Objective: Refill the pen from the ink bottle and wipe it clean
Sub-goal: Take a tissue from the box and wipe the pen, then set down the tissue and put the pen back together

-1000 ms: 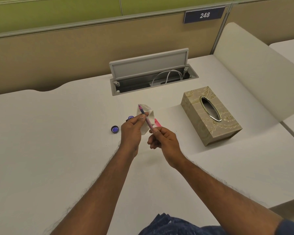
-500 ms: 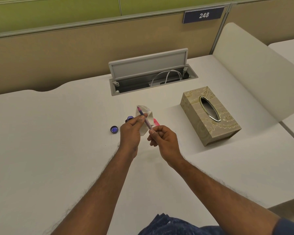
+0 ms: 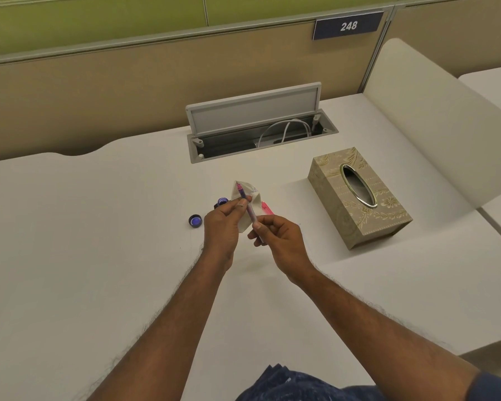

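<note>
White desk (image 3: 99,256) lies under my arms, with a tissue box (image 3: 359,198) at 2 o'clock. I judge I am at the wiping step: my left hand (image 3: 223,227) pinches a tissue (image 3: 250,198) around the pen (image 3: 250,211), and my right hand (image 3: 281,241) grips the pen's lower end. The pen points to 11 o'clock between both hands. Ink bottle (image 3: 222,202) and cap (image 3: 195,220) stand at 10 o'clock, just behind my left hand. Next I should probably draw the tissue along the barrel, gently.

Even, soft overhead light; faint diffuse shadows right of tissue box (image 3: 359,198) and beneath hands. No glare. Sharp throughout. Wide-angle bowing toward edges, far from box.
</note>
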Available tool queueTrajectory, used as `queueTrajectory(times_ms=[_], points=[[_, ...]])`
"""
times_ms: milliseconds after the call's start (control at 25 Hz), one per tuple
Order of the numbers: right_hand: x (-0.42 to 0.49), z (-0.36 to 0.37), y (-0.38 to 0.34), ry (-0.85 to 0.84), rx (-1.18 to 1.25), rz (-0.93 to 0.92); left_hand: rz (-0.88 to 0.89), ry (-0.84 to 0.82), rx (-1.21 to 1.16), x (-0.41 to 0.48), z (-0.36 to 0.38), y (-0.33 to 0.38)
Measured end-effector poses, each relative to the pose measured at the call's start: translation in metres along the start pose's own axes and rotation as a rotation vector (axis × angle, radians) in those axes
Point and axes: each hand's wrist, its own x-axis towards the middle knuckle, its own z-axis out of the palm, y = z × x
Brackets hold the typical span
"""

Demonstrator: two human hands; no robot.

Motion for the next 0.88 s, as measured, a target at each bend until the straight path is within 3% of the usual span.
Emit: queueTrajectory(times_ms=[440, 600, 760, 880], points=[[0.014, -0.006, 0.007, 0.158, -0.106, -0.092, 0.07, 0.082, 0.165, 0.007, -0.022, -0.024], [0.026, -0.014, 0.027, 0.274, -0.253, -0.038, 0.088, 0.096, 0.164, 0.008, -0.037, -0.036], [0.034, -0.019, 0.051, 0.293, -0.527, 0.044, 0.09, 0.147, 0.148, 0.006, -0.05, -0.042], [0.038, -0.018, 0.063, 0.297, -0.6, 0.085, 0.072, 0.181, 0.151, 0.006, -0.058, -0.046]])
